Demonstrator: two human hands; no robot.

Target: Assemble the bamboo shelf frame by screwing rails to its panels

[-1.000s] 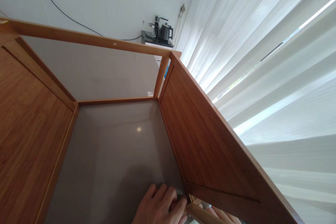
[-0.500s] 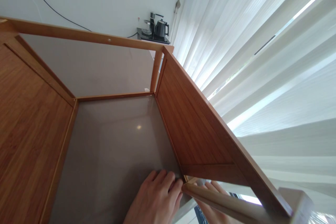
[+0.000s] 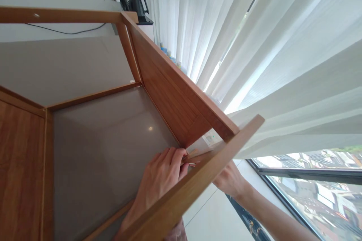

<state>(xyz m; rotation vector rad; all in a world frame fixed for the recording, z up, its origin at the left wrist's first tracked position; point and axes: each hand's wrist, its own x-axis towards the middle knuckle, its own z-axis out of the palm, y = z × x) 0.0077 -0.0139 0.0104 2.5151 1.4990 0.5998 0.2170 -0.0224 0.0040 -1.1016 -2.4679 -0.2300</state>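
A reddish-brown wooden furniture frame (image 3: 175, 79) with solid side panels stands around a smooth grey panel (image 3: 107, 158). At the frame's near right corner, the fingers of my left hand (image 3: 161, 177) curl closed around the corner post, from the inner side. My right hand (image 3: 228, 177) reaches in from outside to the same post, just behind the front rail (image 3: 195, 188). That rail crosses in front and hides most of my right fingers, so their grip does not show. A thin, pale edge sticks out at the corner between the hands.
White curtains (image 3: 254, 37) hang close on the right, above a window (image 3: 319, 192). A black kettle (image 3: 137, 4) stands on a small cabinet behind the frame. A dark cable (image 3: 68, 32) runs along the wall. White floor tiles (image 3: 217, 211) and a dark patterned strip (image 3: 249, 218) lie below right.
My view has swung right, so the frame sits further left and the window shows. The front rail now crosses nearer the middle. My left fingers have closed round the corner post.
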